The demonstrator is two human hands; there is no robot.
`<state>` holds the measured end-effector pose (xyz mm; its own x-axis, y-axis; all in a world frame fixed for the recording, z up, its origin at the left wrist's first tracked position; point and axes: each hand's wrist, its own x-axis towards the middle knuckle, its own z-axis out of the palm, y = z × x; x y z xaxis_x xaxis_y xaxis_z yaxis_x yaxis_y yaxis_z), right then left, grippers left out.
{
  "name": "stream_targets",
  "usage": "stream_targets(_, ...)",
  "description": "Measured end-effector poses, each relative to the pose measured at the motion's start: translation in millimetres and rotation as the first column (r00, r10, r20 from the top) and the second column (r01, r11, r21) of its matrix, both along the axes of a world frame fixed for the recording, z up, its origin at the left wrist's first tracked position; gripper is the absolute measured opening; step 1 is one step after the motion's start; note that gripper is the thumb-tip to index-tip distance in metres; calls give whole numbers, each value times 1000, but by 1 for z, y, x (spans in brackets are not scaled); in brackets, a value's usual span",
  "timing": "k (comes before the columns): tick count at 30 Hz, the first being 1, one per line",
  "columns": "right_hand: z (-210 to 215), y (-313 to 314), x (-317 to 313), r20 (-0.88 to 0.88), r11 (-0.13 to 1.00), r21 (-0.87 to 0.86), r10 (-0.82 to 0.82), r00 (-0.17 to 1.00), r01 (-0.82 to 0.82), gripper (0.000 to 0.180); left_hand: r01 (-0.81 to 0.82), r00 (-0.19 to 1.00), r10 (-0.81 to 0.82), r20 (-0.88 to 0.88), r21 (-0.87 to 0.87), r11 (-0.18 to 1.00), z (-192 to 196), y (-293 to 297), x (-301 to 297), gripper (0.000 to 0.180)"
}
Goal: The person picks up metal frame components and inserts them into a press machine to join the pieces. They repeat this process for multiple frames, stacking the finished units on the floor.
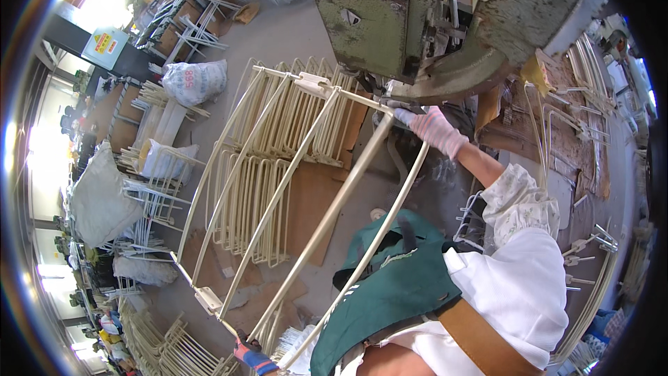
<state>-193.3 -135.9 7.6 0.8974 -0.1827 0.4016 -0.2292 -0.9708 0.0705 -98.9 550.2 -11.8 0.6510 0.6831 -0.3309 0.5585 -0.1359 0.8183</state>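
Observation:
A cream metal tube rack frame point(301, 155), built of several long bars between two end rails, slants across the view in front of me. My right hand point(438, 131), in a pink striped glove, is closed on its far end, just below the head of the green machine point(365, 28). At the near end, my left hand point(254, 355) wears a blue and red glove and is wrapped round the lower rail. A pale flat bracket point(312, 83) is on the far rail and a second bracket point(208, 301) on the near rail. The machine's head partly hides the frame's far corner.
Bent cream wire frames point(292, 111) stand in rows on cardboard point(313, 202) beyond the held frame. White sacks point(195, 82) and racks of rods line the left side. A worn bench point(522, 129) with wire pieces is at right. More frames point(184, 348) lie lower left.

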Motion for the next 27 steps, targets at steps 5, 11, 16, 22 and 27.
stream_targets(5, 21, 61, 7, -55, -352, 936, -208, 977, -22, 21, 68, 996, -75, 45, 140, 988, 1, -22, -10, 25)
stream_targets(11, 22, 79, 44, -96, -598, 782, -395, 914, -176, 24, 155, 987, -155, 28, 4, 988, 4, -33, 1, 36)
stream_targets(16, 23, 87, 54, 15, -526, 809, -426, 905, -261, 21, 187, 980, -181, 81, -63, 980, 4, -19, 4, 30)
stream_targets(22, 3, 76, 58, -78, -605, 753, -475, 877, -261, 18, 448, 892, -445, 79, -22, 894, -2, 5, 5, 17)
stream_targets(27, 18, 88, 41, -68, 474, 851, -326, 943, 225, 12, 397, 915, -403, 18, 131, 908, 10, -2, 7, 27)
